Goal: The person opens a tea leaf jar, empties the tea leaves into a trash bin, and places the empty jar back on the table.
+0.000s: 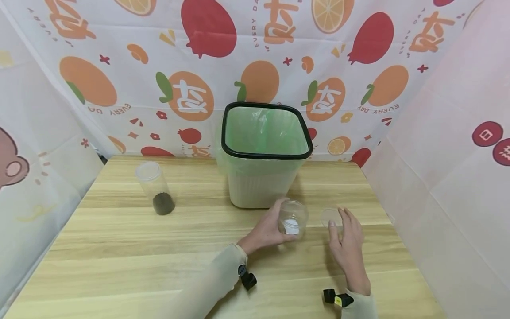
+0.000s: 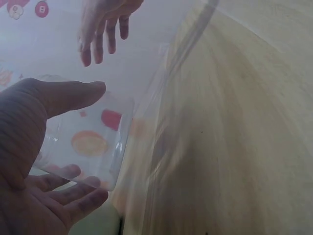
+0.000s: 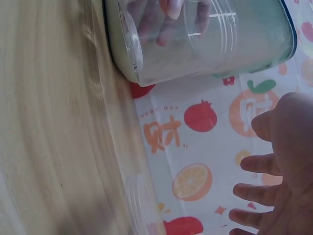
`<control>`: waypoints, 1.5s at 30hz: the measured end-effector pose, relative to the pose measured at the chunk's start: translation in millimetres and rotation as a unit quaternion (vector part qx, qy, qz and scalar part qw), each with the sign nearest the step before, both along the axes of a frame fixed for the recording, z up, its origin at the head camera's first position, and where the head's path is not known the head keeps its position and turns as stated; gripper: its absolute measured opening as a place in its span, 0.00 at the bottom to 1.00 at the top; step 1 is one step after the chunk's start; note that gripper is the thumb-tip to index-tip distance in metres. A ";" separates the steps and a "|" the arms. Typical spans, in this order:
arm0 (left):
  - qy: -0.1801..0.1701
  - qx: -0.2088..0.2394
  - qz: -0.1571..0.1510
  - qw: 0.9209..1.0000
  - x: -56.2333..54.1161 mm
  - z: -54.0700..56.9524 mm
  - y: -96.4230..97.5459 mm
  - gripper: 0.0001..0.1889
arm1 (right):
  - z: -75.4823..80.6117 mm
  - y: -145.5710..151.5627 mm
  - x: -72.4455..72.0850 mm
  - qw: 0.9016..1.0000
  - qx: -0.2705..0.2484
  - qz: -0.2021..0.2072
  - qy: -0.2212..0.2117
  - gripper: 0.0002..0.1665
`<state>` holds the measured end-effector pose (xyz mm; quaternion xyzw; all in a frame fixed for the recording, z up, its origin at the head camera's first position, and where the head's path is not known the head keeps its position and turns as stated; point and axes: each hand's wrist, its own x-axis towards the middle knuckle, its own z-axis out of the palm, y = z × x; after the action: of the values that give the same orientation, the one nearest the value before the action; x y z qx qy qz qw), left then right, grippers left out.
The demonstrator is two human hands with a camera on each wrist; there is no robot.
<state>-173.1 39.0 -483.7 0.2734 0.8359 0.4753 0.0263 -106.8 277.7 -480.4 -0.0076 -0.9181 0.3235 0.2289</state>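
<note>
My left hand (image 1: 272, 226) grips a clear plastic jar (image 1: 299, 212) around its side, thumb on one side and fingers on the other. The jar is upright, with screw threads (image 3: 227, 29) showing at its uncapped top and a small white patch inside its outline in the head view. My right hand (image 1: 347, 241) hovers to the right of the jar with fingers spread and nothing held. Below it lies a clear round lid (image 3: 136, 203) on the wooden table, partly overlapped by the fingers in the head view.
A pale waste bin (image 1: 259, 181) with a black rim and green liner stands behind the jar. At the left stands a clear capped canister (image 1: 153, 184) with dark contents at its bottom. Fruit-printed cloth (image 1: 215, 66) hangs behind the table (image 1: 131, 261).
</note>
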 end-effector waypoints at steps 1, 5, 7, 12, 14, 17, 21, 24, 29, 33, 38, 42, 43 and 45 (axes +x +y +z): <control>0.007 -0.003 -0.002 1.000 -0.8 -0.2 1.5 0.57 | -0.4 0.5 0.6 1.000 0.001 -0.001 -0.001 0.30; 0.024 -0.011 -0.010 1.000 -3.8 -1.7 7.1 0.57 | -2.3 3.1 2.4 1.000 0.001 -0.006 -0.003 0.30; 0.026 -0.015 -0.012 0.999 -5.0 -2.6 9.2 0.57 | -2.6 4.3 2.7 1.000 0.000 -0.006 -0.004 0.30; 0.025 -0.024 -0.017 0.999 -7.9 -2.3 13.9 0.58 | -1.4 5.6 2.2 1.000 -0.009 -0.013 -0.003 0.31; 0.027 -0.028 -0.018 0.999 -8.6 -2.6 15.5 0.58 | -1.0 5.7 2.4 1.000 -0.012 -0.016 -0.003 0.30; 0.032 -0.033 -0.019 0.999 -8.6 -3.4 17.5 0.58 | -1.4 5.7 3.9 1.000 -0.015 -0.020 -0.008 0.31; 0.033 -0.043 -0.018 0.998 -7.5 -3.7 20.1 0.56 | -1.8 6.5 6.1 0.999 -0.020 -0.024 -0.021 0.31; 0.029 -0.052 -0.017 0.998 -7.2 -4.4 22.0 0.56 | -1.9 7.1 6.7 0.999 -0.026 -0.028 -0.027 0.32; 0.034 -0.053 -0.018 0.998 -7.1 -6.5 24.5 0.56 | -2.4 8.3 7.3 0.998 -0.031 -0.034 -0.030 0.32; 0.035 -0.054 -0.023 0.998 -7.5 -8.5 27.0 0.56 | -4.2 9.4 8.7 0.998 -0.035 -0.040 -0.030 0.31; 0.027 -0.056 -0.022 0.998 -7.6 -8.6 29.6 0.56 | -3.9 10.5 9.6 0.998 -0.034 -0.040 -0.033 0.32; 0.023 -0.056 -0.020 0.998 -8.4 -9.2 31.9 0.56 | -2.8 11.4 9.0 0.998 -0.031 -0.039 -0.029 0.32; 0.022 -0.055 -0.019 0.998 -8.6 -9.7 32.4 0.56 | -2.4 11.6 8.7 0.998 -0.030 -0.038 -0.027 0.32; 0.024 -0.052 -0.017 0.998 -9.2 -10.5 33.6 0.57 | -1.2 11.8 8.1 0.999 -0.028 -0.035 -0.026 0.32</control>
<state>-182.3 72.6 -494.2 0.2972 0.8551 0.4239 0.0289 -98.6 289.5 -481.6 -0.0546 -0.9136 0.3401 0.2162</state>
